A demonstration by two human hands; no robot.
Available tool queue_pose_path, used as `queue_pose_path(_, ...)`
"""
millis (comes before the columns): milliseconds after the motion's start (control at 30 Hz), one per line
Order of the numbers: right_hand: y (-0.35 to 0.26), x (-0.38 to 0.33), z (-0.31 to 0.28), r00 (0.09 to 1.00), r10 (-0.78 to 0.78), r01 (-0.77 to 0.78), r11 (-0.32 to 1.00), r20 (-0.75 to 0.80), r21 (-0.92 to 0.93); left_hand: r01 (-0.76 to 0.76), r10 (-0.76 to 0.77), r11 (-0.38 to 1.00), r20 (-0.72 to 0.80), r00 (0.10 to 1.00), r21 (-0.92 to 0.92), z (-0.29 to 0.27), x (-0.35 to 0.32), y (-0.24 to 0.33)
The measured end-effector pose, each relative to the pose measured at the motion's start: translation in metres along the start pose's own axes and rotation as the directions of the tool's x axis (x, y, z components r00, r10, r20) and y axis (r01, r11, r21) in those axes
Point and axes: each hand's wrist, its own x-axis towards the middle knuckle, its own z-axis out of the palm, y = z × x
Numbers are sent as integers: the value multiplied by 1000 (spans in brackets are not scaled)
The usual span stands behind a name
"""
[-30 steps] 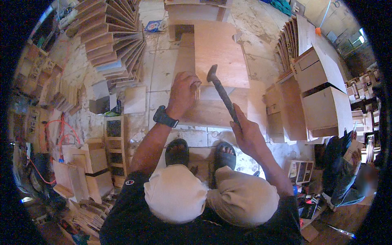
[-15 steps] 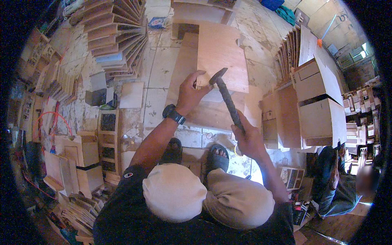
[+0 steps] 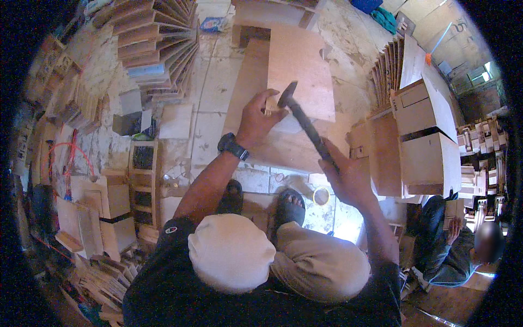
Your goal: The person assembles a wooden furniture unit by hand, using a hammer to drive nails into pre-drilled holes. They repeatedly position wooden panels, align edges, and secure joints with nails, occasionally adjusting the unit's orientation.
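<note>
My right hand [image 3: 346,171] grips the dark handle of a hammer [image 3: 308,125], whose head is close beside the fingers of my left hand [image 3: 260,117]. My left hand, with a black watch [image 3: 233,146] on its wrist, has its fingers curled and its thumb drawn toward them; a small pale piece seems to be between them, but I cannot make it out. Both hands are over light plywood: a panel [image 3: 299,68] with a notch in its right edge, lying on a larger board [image 3: 245,103].
Fanned thin wooden panels [image 3: 163,49] stand at the far left, cardboard-coloured boxes [image 3: 425,131] at the right. A slatted wooden frame [image 3: 144,191] lies at the left. A round ring-like object [image 3: 321,196] is by my foot. Another person [image 3: 452,250] sits at the lower right.
My right hand has shifted right and slightly down, and the hammer head has moved a little left and up. My left hand stays nearly in place. The ring-like object now shows more fully.
</note>
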Motion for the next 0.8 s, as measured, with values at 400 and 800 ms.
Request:
queue_pose_path(400, -5, 5, 4, 999, 38, -35, 995, -29, 88, -46, 46, 999, -14, 999, -14, -2, 2, 2)
queue_pose_path(800, 23, 1, 62, 940, -167, 181, 983, -297, 19, -93, 96, 995, -46, 994, 44, 1, 4, -2)
